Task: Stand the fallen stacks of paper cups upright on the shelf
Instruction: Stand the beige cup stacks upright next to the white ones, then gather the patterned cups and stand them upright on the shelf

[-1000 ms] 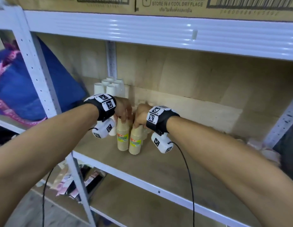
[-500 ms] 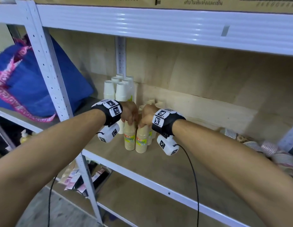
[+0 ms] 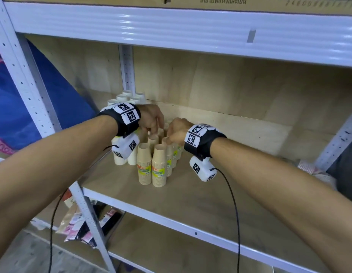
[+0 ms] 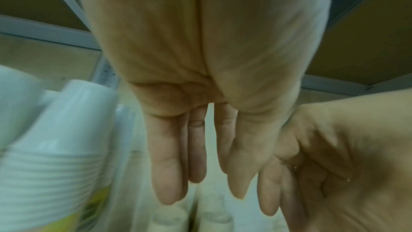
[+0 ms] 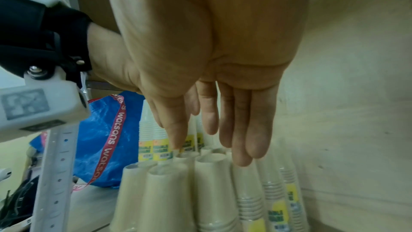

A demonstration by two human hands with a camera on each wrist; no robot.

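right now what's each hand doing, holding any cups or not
Left hand: open, fingers straight, holding nothing, above the brown cup stacks.
Right hand: open, fingers straight, holding nothing, just over the stack tops.

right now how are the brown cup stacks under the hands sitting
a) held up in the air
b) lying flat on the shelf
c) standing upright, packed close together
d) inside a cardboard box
c: the brown cup stacks stand upright on the shelf, packed close together below both hands.
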